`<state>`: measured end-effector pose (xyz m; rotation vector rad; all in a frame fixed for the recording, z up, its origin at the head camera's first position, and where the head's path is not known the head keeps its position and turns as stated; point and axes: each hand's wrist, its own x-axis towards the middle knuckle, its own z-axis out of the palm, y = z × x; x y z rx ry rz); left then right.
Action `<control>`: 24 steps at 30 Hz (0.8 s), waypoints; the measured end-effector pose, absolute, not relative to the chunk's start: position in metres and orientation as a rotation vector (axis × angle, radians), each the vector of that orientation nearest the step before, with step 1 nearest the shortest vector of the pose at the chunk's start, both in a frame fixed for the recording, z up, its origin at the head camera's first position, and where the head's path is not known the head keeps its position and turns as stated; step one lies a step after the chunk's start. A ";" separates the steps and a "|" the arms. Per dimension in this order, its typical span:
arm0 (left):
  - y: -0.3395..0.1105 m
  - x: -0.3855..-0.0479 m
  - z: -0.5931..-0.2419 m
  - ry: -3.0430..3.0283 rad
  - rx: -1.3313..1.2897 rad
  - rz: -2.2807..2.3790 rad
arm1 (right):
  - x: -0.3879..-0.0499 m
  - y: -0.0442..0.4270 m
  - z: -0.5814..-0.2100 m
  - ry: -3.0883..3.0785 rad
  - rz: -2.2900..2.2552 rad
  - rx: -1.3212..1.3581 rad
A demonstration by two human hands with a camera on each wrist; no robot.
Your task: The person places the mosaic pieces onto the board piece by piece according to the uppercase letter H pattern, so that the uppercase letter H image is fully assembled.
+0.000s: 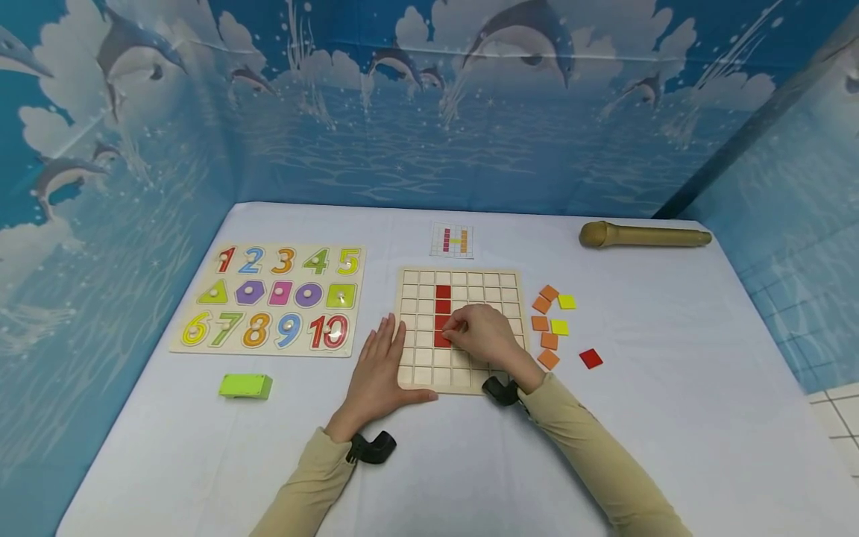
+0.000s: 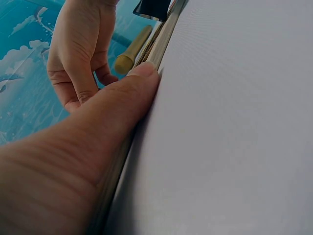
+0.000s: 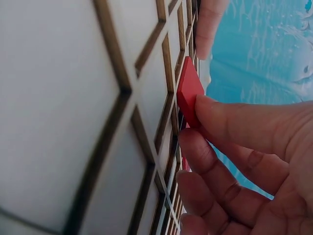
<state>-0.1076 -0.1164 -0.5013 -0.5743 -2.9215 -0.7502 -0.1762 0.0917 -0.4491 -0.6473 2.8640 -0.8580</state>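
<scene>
A wooden grid board [image 1: 423, 358] lies on the white table, with red square tiles [image 1: 443, 292] in one column. My right hand [image 1: 485, 333] is over the board and pinches a red tile [image 3: 188, 93] between thumb and fingers. In the right wrist view this tile stands tilted against the grid. My left hand [image 1: 379, 377] rests at the board's near left corner, fingers straight along the left side. Its thumb [image 2: 132, 90] lies along the front edge. Behind the board is a small pattern card [image 1: 452, 240] with red, yellow and orange squares.
Right of the board lie several orange tiles [image 1: 540, 324], two yellow tiles [image 1: 567, 302] and a loose red tile [image 1: 591, 359]. A number-and-shape puzzle [image 1: 268, 356] and a green block [image 1: 245, 386] are at left. A brown microphone-shaped stick [image 1: 644, 236] lies back right.
</scene>
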 end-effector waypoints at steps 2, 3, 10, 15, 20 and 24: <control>-0.117 -0.108 -0.501 -2.923 -0.574 -0.751 | -0.176 0.091 -0.448 2.866 -0.853 -0.639; -0.117 -0.108 -0.501 -2.923 -0.574 -0.750 | -0.176 0.091 -0.448 2.866 -0.852 -0.636; -0.116 -0.108 -0.500 -2.930 -0.569 -0.758 | -0.176 0.092 -0.447 2.871 -0.846 -0.620; -0.116 -0.108 -0.500 -2.928 -0.570 -0.769 | -0.175 0.095 -0.446 2.841 -0.839 -0.639; -0.116 -0.108 -0.500 -2.930 -0.573 -0.764 | -0.175 0.101 -0.444 2.778 -0.837 -0.685; -0.116 -0.108 -0.500 -2.934 -0.569 -0.762 | -0.174 0.105 -0.444 2.735 -0.855 -0.757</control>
